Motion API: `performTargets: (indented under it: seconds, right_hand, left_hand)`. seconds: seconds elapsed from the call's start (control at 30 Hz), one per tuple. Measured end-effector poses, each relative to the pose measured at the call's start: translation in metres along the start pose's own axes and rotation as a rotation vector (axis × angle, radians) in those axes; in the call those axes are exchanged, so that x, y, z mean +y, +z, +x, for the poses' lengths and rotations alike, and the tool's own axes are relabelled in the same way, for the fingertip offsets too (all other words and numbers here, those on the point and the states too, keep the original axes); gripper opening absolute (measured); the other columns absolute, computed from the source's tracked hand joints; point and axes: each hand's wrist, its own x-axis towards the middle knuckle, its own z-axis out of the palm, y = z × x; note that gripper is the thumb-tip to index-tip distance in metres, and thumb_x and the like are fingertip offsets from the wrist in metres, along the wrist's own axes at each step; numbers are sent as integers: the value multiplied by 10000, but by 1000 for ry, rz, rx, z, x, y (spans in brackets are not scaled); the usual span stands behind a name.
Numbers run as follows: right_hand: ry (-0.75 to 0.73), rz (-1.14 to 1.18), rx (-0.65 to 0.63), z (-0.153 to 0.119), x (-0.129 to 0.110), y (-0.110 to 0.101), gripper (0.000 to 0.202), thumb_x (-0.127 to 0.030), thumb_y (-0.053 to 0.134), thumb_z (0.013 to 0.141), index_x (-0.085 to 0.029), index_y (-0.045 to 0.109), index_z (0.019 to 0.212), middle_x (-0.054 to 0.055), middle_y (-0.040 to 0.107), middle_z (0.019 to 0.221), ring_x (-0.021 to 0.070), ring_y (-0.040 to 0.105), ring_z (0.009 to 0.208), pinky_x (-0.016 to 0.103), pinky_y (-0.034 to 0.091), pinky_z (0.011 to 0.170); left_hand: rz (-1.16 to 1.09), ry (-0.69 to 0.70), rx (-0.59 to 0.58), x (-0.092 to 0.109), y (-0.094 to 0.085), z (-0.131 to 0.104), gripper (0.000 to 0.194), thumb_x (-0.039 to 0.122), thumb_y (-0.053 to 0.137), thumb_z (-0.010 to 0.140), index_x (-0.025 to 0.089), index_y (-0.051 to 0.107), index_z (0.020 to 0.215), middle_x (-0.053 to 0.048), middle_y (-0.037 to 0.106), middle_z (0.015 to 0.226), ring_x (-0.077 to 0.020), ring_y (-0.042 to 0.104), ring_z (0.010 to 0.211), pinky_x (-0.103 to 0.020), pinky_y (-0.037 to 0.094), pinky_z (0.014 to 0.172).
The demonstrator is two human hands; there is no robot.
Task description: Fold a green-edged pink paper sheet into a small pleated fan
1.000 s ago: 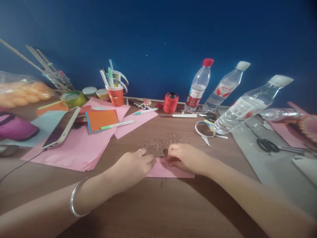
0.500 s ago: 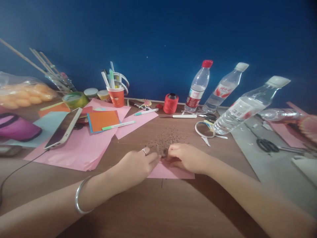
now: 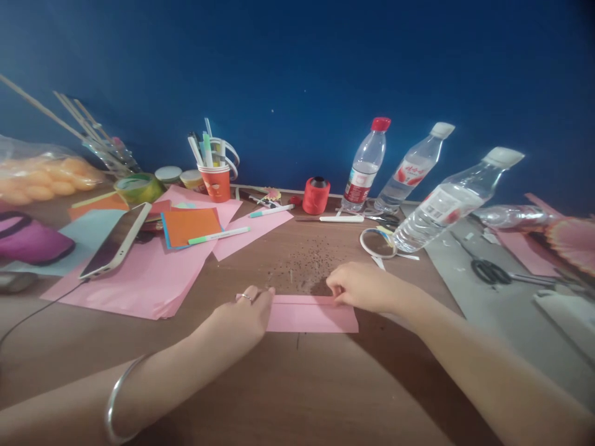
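A strip of pink paper (image 3: 311,317) lies on the brown table, with a narrow fold along its far edge. My left hand (image 3: 246,316), wearing a ring, grips the paper's left end, its fingertips on the folded edge. At the right end of the same fold, my right hand (image 3: 360,286) pinches the paper with fingers curled in. Just beyond the strip, many small dark specks (image 3: 309,260) are scattered on the tabletop.
At left are stacked pink sheets (image 3: 139,285), a phone (image 3: 116,241) and orange paper (image 3: 193,227). Behind stand a red cup of pens (image 3: 216,186) and a red thread spool (image 3: 316,197). Water bottles (image 3: 446,204), a round mirror (image 3: 379,243) and scissors (image 3: 493,272) are at right.
My hands have moved apart from the middle of the paper, the left hand leftward and the right hand rightward, exposing the folded far edge. The view has shifted slightly.
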Motion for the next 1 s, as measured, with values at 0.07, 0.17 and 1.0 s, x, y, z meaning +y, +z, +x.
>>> performTargets:
  seconds: [0.07,0.17,1.0]
  right_hand:
    - [148,-84,-76,-4,0,-8,218,-288,739,670,-194,565,575,-6,599,611,152,544,587,244,264,488]
    - [328,-194,-148,-5,-1,-17,313,-402,774,603,-181,561,543,34,575,572,186,548,525,262,282,470]
    - [-96,-219,191,-2,-49,27,96,-224,587,836,-146,633,805,64,629,827,208,595,791,284,416,652]
  left_hand:
    - [10,-20,38,-4,6,-10,573,-99,329,737,94,511,1245,-130,615,959,-206,590,860,-222,428,428]
    - [22,-27,52,-12,8,-16,572,-102,344,725,91,526,1231,-113,617,936,-214,578,848,-248,475,537]
    - [-428,-101,4,-7,-30,18,220,230,422,913,204,632,973,-54,586,851,-177,573,840,-261,464,679]
